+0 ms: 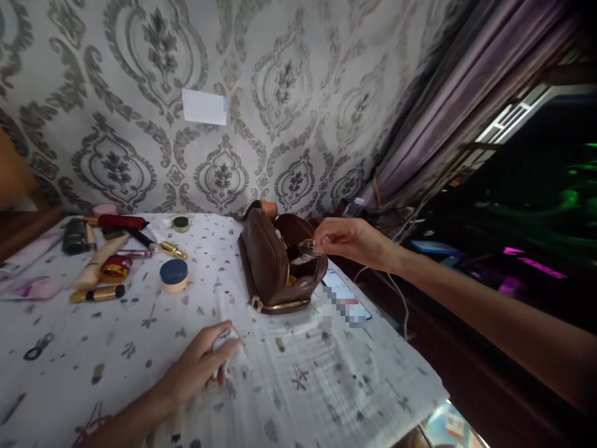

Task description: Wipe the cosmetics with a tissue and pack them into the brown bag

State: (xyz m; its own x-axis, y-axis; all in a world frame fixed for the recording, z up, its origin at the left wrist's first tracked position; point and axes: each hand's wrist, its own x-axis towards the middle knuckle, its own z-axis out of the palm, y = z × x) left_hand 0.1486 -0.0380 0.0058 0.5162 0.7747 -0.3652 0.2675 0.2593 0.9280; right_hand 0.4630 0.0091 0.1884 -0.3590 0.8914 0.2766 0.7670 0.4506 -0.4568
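A small clear item (306, 247), too blurred to name, sits pinched between the thumb and fingertips of the right hand (351, 241), just right of the middle of the frame. It hangs directly over the open mouth of a brown zip pouch (268, 264), which stands on the desk (326, 386) with its gold zipper gaping toward the viewer. The right arm reaches in from the lower right edge.

Below the pouch, in the lower middle of the frame, the left hand (205, 361) rests on the desk with its fingers curled around a crumpled white tissue (228, 358) (or a wipe; the blur hides which), pressing it against the cloth. This hand is well apart from the pouch.

Just right of the pouch lies a phone (346, 303), its screen facing up and partly obscured. A white cable (398, 298) hangs off the desk edge beyond it.

The desk is covered with a white cloth printed with small grey and green shapes. At the left of the frame, well apart from both hands, lies a cluster of make-up: a round blue-lidded jar (174, 274), a gold lipstick tube (173, 250), a cream tube (100, 261), a red case (122, 221), a small green-topped pot (181, 223) and a pink puff (43, 289) near the left edge.

Behind everything stands a wall papered in grey damask (289, 87), with a white card (204, 106) stuck on it in the upper left. A purple curtain (448, 106) hangs at the upper right.
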